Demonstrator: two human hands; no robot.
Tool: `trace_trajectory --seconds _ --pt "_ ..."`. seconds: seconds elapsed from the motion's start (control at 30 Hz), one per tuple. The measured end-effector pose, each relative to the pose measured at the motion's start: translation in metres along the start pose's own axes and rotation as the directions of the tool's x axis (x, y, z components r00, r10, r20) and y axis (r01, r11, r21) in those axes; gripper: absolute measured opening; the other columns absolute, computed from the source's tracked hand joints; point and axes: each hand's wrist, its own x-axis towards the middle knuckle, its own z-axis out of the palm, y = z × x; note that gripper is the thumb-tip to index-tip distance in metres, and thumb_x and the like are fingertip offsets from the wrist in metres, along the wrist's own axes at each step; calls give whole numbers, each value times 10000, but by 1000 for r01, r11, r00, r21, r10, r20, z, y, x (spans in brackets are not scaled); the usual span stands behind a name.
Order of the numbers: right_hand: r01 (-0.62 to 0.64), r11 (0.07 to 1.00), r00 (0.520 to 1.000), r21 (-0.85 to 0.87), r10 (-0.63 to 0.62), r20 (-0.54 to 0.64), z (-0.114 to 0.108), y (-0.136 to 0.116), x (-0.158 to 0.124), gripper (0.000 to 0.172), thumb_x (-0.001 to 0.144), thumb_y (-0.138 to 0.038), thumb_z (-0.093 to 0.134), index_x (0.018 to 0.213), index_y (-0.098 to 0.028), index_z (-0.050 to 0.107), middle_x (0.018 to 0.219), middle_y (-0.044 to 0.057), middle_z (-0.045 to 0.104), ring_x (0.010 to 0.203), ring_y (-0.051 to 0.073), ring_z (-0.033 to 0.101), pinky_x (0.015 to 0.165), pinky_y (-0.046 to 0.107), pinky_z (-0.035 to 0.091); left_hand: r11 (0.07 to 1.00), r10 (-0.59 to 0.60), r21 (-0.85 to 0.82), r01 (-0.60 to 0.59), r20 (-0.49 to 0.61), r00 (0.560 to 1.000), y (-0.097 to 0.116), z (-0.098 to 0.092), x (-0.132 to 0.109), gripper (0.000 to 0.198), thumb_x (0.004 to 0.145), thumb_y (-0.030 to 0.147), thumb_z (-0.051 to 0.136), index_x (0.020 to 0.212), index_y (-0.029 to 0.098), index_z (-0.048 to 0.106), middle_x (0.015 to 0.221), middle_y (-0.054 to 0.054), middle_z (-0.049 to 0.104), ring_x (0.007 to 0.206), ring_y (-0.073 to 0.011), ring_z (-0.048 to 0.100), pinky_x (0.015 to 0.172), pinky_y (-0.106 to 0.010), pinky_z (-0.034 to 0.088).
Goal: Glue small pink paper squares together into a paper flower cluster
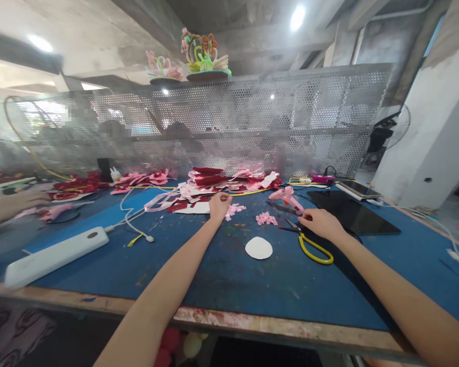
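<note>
My left hand (219,205) is closed over the near edge of a pile of red, white and pink pieces (204,186); what its fingers hold, if anything, is too small to tell. On the right, my right hand (320,223) has its fingers curled at the handle end of a pink glue gun (290,200); whether it grips the gun is unclear. Yellow-handled scissors (316,251) lie just below that hand. Between my hands sit small pink bits (266,218) and a white oval piece (259,248). More pale pink bits (235,210) lie beside my left hand.
A long white power bank or box (57,257) and a white cable (128,219) lie left. Another person's hand (26,201) is at the far left near a second glue gun (55,212). A black panel (355,213) lies right; perforated metal (233,122) stands behind.
</note>
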Motion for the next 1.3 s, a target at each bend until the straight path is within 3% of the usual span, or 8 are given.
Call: trace_trajectory --seconds 0.33,0.83,1.0,1.13,1.3 --pt "16 1000 1000 -6 -16 -5 -1 -1 -1 250 921 -370 506 997 -153 604 975 45 630 835 146 610 755 340 518 976 -115 -188 112 -3 993 -3 5 3 310 899 310 545 1165 151 549 1167 -91 579 981 -214 599 820 -413 521" --pt "1 999 1000 41 0 -29 3 1 2 239 916 -358 519 1011 -154 601 990 47 627 840 147 610 754 341 521 953 -124 -281 115 -15 992 -4 7 4 311 899 306 545 1169 151 544 1166 -94 578 981 -211 600 822 -416 520" --pt "59 985 993 162 -42 -106 2 5 2 222 900 -355 534 901 -149 615 842 22 631 733 131 595 697 314 501 949 -126 -296 110 -36 991 -4 7 5 308 899 308 544 1165 153 548 1169 -93 578 984 -213 598 824 -415 519" --pt "237 911 959 338 -163 -231 -14 2 -2 225 852 -344 519 758 -169 627 722 34 631 670 164 572 657 301 448 943 -116 -316 103 -22 993 -4 9 6 306 901 308 542 1165 153 548 1167 -93 579 981 -211 599 824 -414 520" --pt "495 654 868 572 -406 -286 -55 -35 -47 288 807 -456 544 779 -181 626 728 29 637 626 146 568 585 271 454 933 -104 -346 98 1 995 -7 13 9 311 899 307 545 1168 151 545 1164 -94 580 979 -211 600 821 -415 521"
